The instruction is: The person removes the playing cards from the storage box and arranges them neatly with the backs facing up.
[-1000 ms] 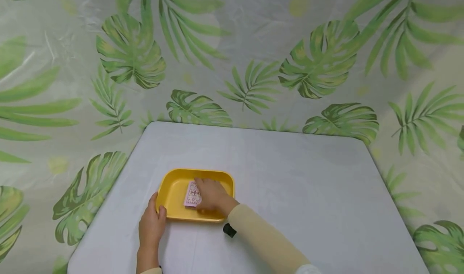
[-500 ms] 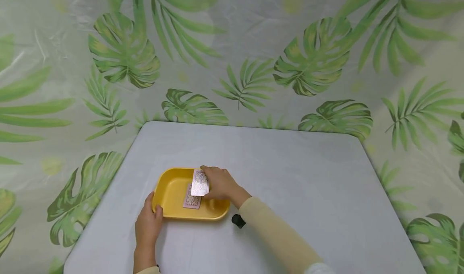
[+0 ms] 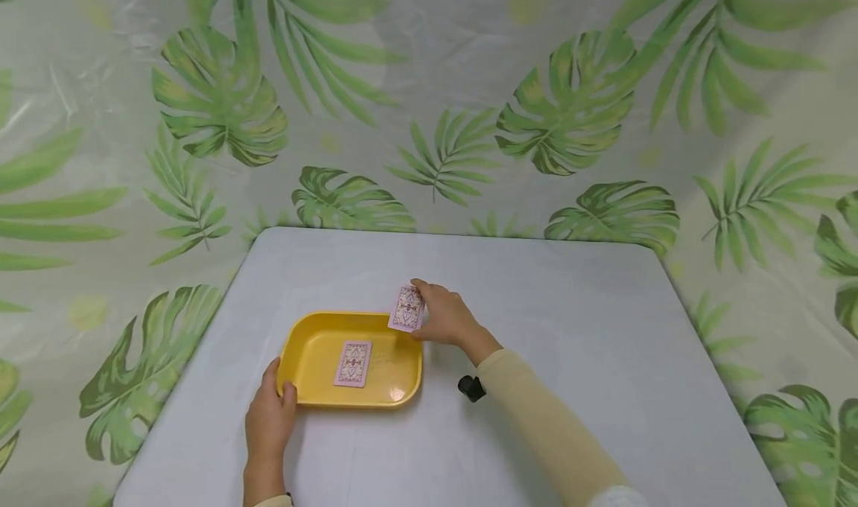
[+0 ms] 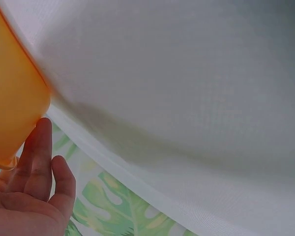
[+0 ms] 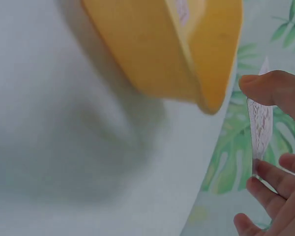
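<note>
A yellow tray (image 3: 313, 362) sits left of the middle of the table. My left hand (image 3: 269, 421) grips its near-left edge, thumb over the rim; the left wrist view shows fingers against the tray's outer wall (image 4: 14, 83). Inside the tray lies a pink-bordered, patterned playing card (image 3: 352, 364), face down; whether it tops a stack I cannot tell. Another patterned playing card (image 3: 407, 308) is pinched in my right hand (image 3: 447, 316), raised over the tray's far-right corner. In the right wrist view this card (image 5: 260, 125) is seen nearly edge-on between thumb and fingers.
A white-covered table (image 3: 536, 321) carries the tray. Behind it hangs a leaf-printed sheet (image 3: 462, 83). A small black object (image 3: 472, 388) shows beneath the right forearm, by the wrist.
My right hand has lifted a playing card out of the tray and carried it up and right to the far-right rim. The left hand stays on the tray's edge.
</note>
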A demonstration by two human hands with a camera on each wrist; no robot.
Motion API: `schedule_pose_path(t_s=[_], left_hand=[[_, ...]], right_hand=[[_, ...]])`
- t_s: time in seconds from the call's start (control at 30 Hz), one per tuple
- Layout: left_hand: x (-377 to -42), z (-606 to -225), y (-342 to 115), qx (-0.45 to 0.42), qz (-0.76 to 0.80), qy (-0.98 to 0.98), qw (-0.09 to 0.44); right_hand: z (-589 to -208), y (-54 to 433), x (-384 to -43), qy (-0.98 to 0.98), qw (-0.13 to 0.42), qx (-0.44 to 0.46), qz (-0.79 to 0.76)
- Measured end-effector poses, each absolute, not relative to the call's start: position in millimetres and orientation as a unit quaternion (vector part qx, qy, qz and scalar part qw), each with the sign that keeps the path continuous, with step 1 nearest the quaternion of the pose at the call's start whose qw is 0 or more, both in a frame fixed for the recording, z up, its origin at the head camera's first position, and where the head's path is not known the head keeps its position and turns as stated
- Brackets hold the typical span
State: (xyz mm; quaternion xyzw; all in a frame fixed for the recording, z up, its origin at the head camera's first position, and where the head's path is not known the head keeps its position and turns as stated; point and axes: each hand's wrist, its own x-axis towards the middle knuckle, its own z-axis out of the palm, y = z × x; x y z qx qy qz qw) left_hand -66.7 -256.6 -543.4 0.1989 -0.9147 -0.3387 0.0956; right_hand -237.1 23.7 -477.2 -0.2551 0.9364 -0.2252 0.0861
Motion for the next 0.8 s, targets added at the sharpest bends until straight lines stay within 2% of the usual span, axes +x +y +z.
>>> schedule_pose_path(t_s=[0.43, 0.8], left_hand=[[-66.2, -543.8, -256.9, 0.205, -0.338, -0.914, 0.096], [-66.6, -540.3, -255.6, 0.204, -0.342, -0.914, 0.083]], right_hand=[[-490.5, 63.4, -247.9, 0.944, 0.089, -0.208, -0.239], [-513.7, 82.1, -247.0, 0.943, 0.148, -0.194, -0.226]])
